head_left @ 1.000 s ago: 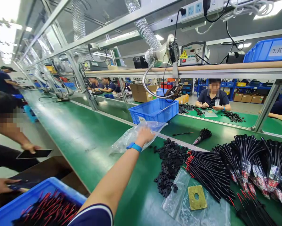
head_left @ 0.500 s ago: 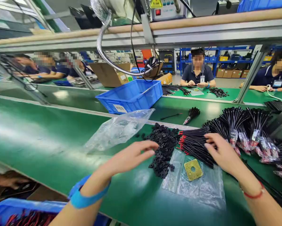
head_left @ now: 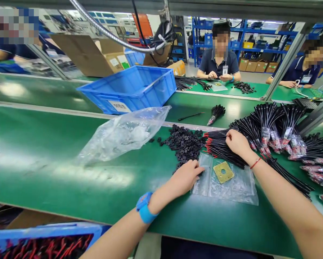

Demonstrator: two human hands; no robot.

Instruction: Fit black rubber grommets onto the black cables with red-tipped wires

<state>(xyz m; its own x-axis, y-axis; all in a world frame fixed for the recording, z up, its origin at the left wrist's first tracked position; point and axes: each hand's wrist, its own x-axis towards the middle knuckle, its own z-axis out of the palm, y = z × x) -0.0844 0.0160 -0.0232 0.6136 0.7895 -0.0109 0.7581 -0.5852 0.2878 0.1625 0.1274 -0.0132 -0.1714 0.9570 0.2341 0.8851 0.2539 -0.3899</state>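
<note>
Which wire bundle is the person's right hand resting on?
The untagged bundle of red-tipped black wires under the right hand; the bundles further right carry labels.

Green assembly-line bench (head_left: 28, 180) with loose black spacers (head_left: 184, 145), red-tipped black wire bundles (head_left: 220, 149), crumpled clear plastic bag (head_left: 120, 136)

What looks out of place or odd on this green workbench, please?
The black rubber pieces lie in a loose, scattered heap directly on the green workbench, beside the left hand, not in a container. A crumpled clear plastic bag also lies loose nearby.
</note>
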